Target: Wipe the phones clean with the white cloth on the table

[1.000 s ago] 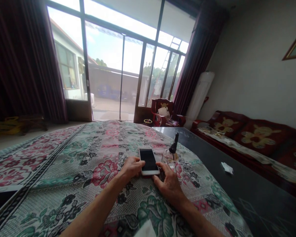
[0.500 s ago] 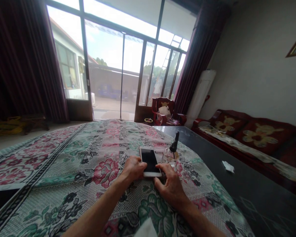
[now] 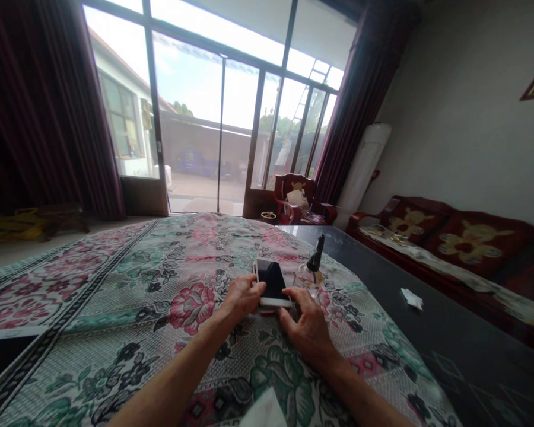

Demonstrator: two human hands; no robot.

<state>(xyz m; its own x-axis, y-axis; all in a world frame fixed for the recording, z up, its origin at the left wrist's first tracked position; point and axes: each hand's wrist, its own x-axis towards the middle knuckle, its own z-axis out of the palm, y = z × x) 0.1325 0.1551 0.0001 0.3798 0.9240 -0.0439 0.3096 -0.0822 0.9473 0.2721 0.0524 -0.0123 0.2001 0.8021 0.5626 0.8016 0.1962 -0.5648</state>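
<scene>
A white-framed phone with a dark screen is held between both hands just above the flowered tablecloth. My left hand grips its left edge, thumb at the lower left corner. On the lower right, my right hand has its fingers at the phone's edge and its thumb by the bottom. Something thin with a reddish edge shows under the phone; what it is cannot be made out. Right behind my right hand stands a clear glass bottle with a black dropper-like top.
A dark tablet-like device lies at the left edge. White paper is at the near edge, and a crumpled tissue rests on the black tabletop. Beyond are a red chair and a sofa.
The phone has risen slightly and shifted away from me, with both hands moving along. A reddish edge now shows beneath it.
</scene>
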